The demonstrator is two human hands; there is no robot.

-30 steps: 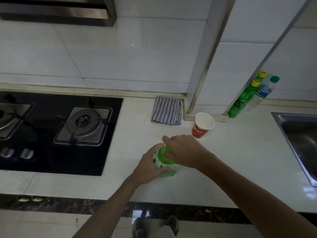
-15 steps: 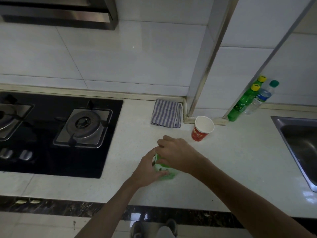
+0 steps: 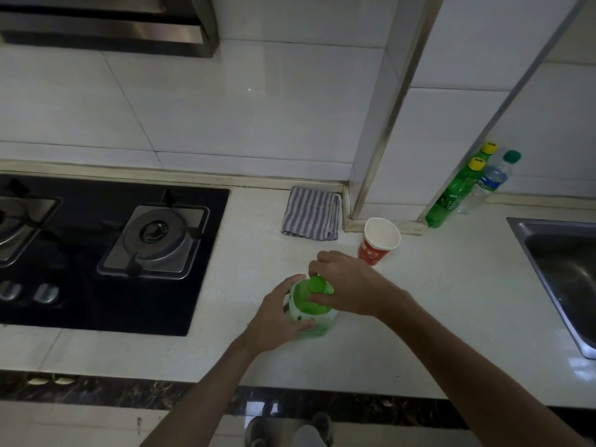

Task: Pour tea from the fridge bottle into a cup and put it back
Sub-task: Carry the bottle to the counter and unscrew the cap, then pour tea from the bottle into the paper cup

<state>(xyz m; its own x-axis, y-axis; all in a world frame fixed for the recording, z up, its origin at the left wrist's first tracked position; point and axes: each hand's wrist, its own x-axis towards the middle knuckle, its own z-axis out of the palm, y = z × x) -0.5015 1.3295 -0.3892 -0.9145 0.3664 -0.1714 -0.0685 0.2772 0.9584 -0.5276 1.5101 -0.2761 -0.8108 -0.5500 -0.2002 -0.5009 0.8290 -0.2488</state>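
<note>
A white-tiled kitchen wall rises behind a pale speckled bench (image 3: pixel 435 317) with a dark marbled front edge. Near the middle of the bench a green tea bottle (image 3: pixel 311 309) stands upright, seen from above. The left hand (image 3: pixel 277 319) is wrapped around the bottle's left side, its thumb over the shoulder and its fingers curled across the white label, whose print is too small to read. The right hand (image 3: pixel 345 285) comes in from the right and pinches the green cap (image 3: pixel 316 283) on the bottle's top between thumb and fingers; whether the cap is loose or tight cannot be told.

Just beyond the right hand stands a red paper cup (image 3: pixel 378 241) with a white inside; it appears empty, and the pale marking on its red wall is not legible. To the left of the cup and farther from the hands, a folded striped cloth (image 3: pixel 311 213) lies against the wall. Well off to the right of the right hand, in the tiled corner, stand two green bottles with yellow caps (image 3: pixel 451 195) and a clear water bottle with a green cap (image 3: pixel 487 185); its blue label carries white letters that cannot be made out. A steel sink (image 3: pixel 567 269) sits at the far right. Left of the left hand is a black gas hob (image 3: pixel 96 253) with a steel burner, beneath a metal range hood (image 3: pixel 113 24). The person's shoes (image 3: pixel 288 430) show on the floor below.
</note>
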